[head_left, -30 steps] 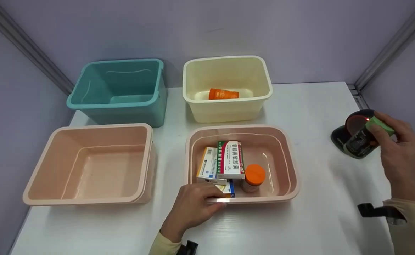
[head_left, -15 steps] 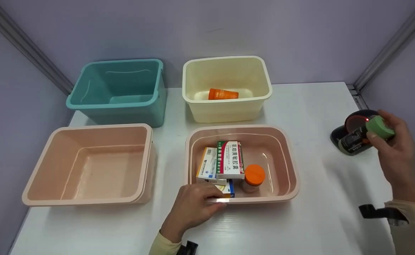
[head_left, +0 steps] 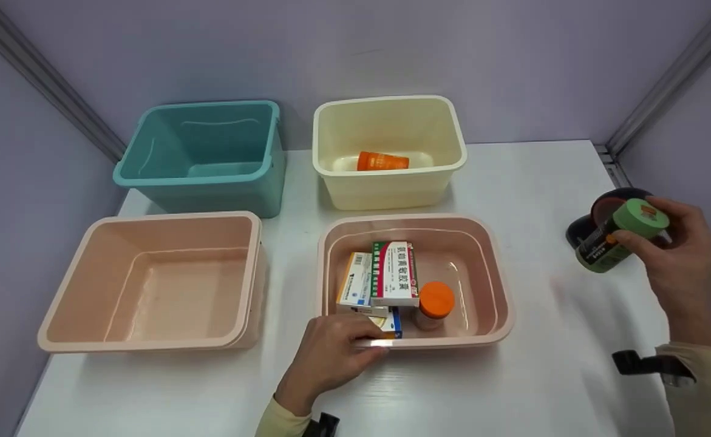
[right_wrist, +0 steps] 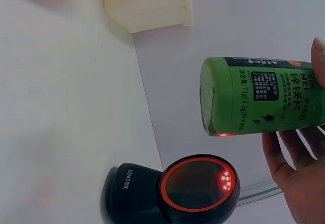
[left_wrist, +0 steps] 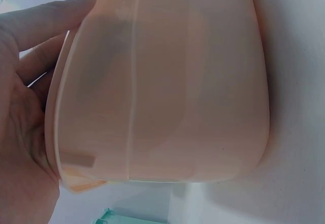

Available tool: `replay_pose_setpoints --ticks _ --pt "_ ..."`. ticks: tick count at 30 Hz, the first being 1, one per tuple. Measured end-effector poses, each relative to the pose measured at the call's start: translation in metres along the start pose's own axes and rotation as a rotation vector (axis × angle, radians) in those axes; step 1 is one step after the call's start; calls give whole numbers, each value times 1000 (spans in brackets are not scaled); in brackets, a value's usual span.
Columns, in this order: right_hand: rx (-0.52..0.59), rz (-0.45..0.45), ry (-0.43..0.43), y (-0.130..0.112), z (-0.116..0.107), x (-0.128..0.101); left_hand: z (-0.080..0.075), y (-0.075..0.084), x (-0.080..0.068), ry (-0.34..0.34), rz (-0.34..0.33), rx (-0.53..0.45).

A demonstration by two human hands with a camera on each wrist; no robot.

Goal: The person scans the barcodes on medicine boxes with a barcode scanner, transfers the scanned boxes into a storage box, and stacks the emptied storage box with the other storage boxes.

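A green-capped pill bottle (head_left: 617, 237) with a green and black label is gripped by my right hand (head_left: 683, 261). It is tilted in front of a black barcode scanner (right_wrist: 198, 188), whose round window shows red lights; a red glint falls on the bottle's edge in the right wrist view. My left hand (head_left: 334, 352) grips the near rim of a pink bin (head_left: 501, 291), thumb outside and fingers over the rim. Inside that bin lie several medicine boxes (head_left: 394, 273) and an orange-capped bottle (head_left: 436, 300). The left wrist view mostly shows the bin's outer wall (left_wrist: 167, 82).
Another pink bin (head_left: 149, 347) stands at the left. Behind are a teal bin (head_left: 209, 197) and a cream bin (head_left: 385, 191) with an orange tube-like container (head_left: 382, 161) lying in it. Purple-grey walls enclose the white table (head_left: 531, 182).
My right hand has turned the green-capped bottle before the scanner, so its cap top now faces the head camera more. The left hand and the bins stay in place.
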State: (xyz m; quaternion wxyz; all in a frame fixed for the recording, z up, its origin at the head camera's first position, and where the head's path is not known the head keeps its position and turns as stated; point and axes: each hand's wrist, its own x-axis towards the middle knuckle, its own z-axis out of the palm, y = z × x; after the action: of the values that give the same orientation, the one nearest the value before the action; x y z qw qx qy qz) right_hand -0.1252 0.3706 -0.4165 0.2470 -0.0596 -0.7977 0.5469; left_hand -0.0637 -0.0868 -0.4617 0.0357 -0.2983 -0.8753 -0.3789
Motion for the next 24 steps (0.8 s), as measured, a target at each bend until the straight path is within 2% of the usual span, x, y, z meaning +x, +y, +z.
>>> replay_pose_setpoints --ticks 4,12,24 --pt "-88 -21 20 1 2 1 0 1 0 -2 -5 -3" --pt "-122 63 73 5 7 8 1 0 0 6 9 6" --pt "-152 57 46 8 10 10 0 0 -1 0 10 10"
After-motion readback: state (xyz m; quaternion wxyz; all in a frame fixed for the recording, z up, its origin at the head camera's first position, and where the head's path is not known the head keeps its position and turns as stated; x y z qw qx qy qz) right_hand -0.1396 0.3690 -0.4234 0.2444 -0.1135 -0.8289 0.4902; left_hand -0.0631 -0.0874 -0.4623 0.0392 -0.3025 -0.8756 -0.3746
